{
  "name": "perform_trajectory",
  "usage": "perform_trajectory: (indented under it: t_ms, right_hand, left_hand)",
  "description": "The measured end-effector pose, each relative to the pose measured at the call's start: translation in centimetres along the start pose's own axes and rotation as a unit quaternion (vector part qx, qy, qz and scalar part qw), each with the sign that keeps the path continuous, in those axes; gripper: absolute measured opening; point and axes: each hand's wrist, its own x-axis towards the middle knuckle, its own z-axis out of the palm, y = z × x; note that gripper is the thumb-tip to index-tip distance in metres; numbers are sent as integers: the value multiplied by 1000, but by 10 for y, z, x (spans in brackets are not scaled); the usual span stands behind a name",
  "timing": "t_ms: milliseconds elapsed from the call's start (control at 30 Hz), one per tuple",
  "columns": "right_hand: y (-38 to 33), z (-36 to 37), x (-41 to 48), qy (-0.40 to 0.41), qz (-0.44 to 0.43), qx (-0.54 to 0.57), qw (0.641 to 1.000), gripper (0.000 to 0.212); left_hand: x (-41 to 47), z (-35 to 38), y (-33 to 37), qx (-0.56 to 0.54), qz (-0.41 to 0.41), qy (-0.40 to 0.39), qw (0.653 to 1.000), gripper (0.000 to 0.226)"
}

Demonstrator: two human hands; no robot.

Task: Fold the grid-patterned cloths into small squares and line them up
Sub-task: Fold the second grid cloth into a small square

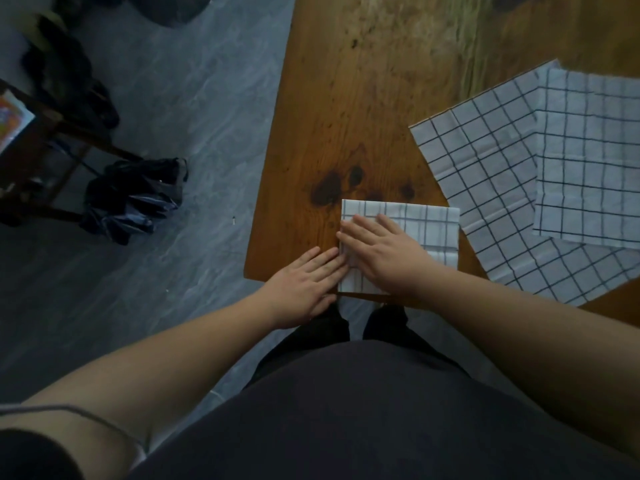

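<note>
A white cloth with a dark grid, folded into a small square [429,226], lies at the near left corner of the wooden table [346,116]. My right hand [377,252] presses flat on its left half with straight fingers. My left hand [304,289] lies flat beside it, fingertips touching the cloth's left edge. Two unfolded grid cloths lie to the right: a large one set at an angle [485,161], and another [588,161] overlapping it at the frame's right edge.
The table's left edge [273,133] drops to a grey marbled floor. On the floor at left sit a dark crumpled bag [135,199] and a dark wooden stand [38,147]. My legs stand right at the table's near edge.
</note>
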Motion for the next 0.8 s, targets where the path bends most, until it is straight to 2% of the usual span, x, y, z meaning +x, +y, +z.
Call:
perform_trajectory:
  t_ms: [167,333,467,667,800]
  right_hand:
    - [6,1,10,31,96,10,995,58]
    - [19,-6,8,92,202,128,967,58]
    - [37,-11,-14,161,265,201,929,49]
    - [64,-11,-23,165,313,173,919,34]
    - [71,-20,-15,94,340,146,924,33]
  left_hand:
    - [-6,0,-2,1,20,17,1000,60]
    - [-17,-2,-5,-25,21,13,999,58]
    - [-4,-14,-6,-90,-15,92,992,54]
    - [58,-51,9,-171,-69,145,972,37]
    - [109,-78,20,-204,-137,131,961,37]
